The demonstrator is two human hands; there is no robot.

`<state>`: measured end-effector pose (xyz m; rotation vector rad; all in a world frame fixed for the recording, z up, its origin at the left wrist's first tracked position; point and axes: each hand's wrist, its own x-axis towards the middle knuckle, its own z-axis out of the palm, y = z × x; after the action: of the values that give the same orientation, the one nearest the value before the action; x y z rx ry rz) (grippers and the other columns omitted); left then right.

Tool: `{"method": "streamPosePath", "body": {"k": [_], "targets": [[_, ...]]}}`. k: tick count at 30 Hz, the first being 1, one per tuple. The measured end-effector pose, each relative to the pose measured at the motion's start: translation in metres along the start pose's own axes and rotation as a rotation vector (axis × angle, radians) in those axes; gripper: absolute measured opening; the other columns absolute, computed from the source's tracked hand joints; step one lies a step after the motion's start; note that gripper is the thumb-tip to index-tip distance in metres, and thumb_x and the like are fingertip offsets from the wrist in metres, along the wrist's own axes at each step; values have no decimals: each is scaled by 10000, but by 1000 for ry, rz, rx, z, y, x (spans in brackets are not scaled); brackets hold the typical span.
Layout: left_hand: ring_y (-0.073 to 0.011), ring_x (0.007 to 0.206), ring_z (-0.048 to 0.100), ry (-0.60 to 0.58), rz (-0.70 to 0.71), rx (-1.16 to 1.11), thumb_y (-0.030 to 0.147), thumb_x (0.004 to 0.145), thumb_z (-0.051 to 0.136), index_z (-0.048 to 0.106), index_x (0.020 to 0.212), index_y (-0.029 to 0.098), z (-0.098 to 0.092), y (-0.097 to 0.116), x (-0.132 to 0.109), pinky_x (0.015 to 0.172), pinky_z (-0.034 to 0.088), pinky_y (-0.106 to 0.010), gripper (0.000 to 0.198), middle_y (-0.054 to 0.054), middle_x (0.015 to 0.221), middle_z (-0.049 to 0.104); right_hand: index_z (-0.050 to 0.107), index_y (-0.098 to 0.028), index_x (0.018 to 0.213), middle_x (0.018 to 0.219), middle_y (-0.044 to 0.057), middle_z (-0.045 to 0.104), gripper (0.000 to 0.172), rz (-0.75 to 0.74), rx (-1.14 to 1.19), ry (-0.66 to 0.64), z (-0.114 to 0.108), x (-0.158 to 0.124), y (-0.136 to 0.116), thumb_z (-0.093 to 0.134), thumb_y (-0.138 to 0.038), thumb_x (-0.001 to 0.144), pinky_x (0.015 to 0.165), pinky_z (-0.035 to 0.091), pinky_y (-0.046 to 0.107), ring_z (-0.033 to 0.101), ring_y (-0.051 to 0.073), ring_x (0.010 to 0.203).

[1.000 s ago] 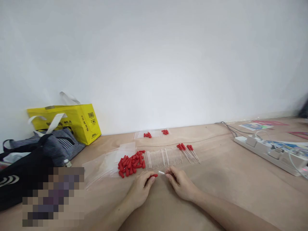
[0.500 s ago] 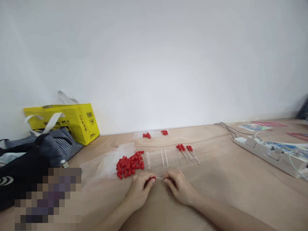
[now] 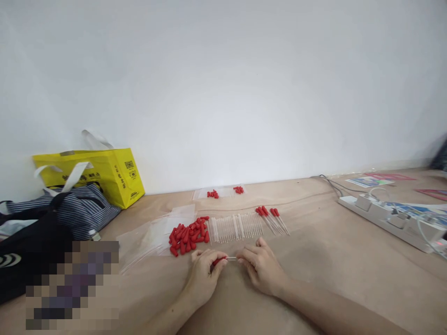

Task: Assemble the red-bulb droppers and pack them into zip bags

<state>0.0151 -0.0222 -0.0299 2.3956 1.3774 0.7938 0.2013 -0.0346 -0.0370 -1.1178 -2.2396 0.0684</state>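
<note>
My left hand (image 3: 203,273) is closed around a red rubber dropper bulb (image 3: 219,261). Its mouth faces right, where a clear dropper tube (image 3: 231,258) meets it. The tube's other end is pinched between the fingertips of my right hand (image 3: 262,267); how deep it sits in the bulb is hidden. Beyond my left hand lies a heap of loose red bulbs (image 3: 188,236). A row of clear tubes (image 3: 235,228) lies side by side in front of both hands. Several droppers with red bulbs fitted (image 3: 271,219) rest at the row's right end.
Clear plastic bags (image 3: 150,237) lie left of the bulbs. Farther back is another bag (image 3: 225,192) with red bulbs and tubes. A yellow bag (image 3: 118,181), a striped bag (image 3: 91,209) and a black bag (image 3: 31,260) fill the left. A power strip (image 3: 384,223) with cables stands right.
My right hand's fingers have shifted on the tube, with one finger now raised. The left hand keeps its grip on the bulb in nearly the same place.
</note>
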Motion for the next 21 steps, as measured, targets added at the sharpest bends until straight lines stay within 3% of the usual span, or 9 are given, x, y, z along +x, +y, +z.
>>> {"method": "streamPosePath", "body": {"k": [5, 16, 21], "targets": [[-178, 710, 563, -13, 78, 12, 278, 826, 425, 594, 756, 219, -4, 8, -2, 803, 272, -395, 193, 5, 746, 664, 556, -186, 797, 696, 15, 583, 200, -83, -42, 8, -4, -1, 3, 378, -97, 775, 634, 203, 289, 438, 116, 582], [-178, 738, 555, -29, 45, -116, 295, 841, 388, 606, 798, 235, 2, 5, -3, 824, 285, -375, 230, 8, 750, 653, 519, -184, 760, 728, 0, 618, 172, 80, 209, -4, 1, -4, -3, 363, -141, 821, 663, 243, 286, 522, 121, 666], [-183, 739, 551, -16, 57, -119, 301, 828, 402, 610, 785, 236, 1, 6, -4, 819, 304, -371, 222, 7, 734, 650, 520, -184, 767, 710, 7, 604, 179, 7, 139, 23, 0, -3, -4, 354, -146, 824, 649, 236, 284, 500, 121, 641]]}}
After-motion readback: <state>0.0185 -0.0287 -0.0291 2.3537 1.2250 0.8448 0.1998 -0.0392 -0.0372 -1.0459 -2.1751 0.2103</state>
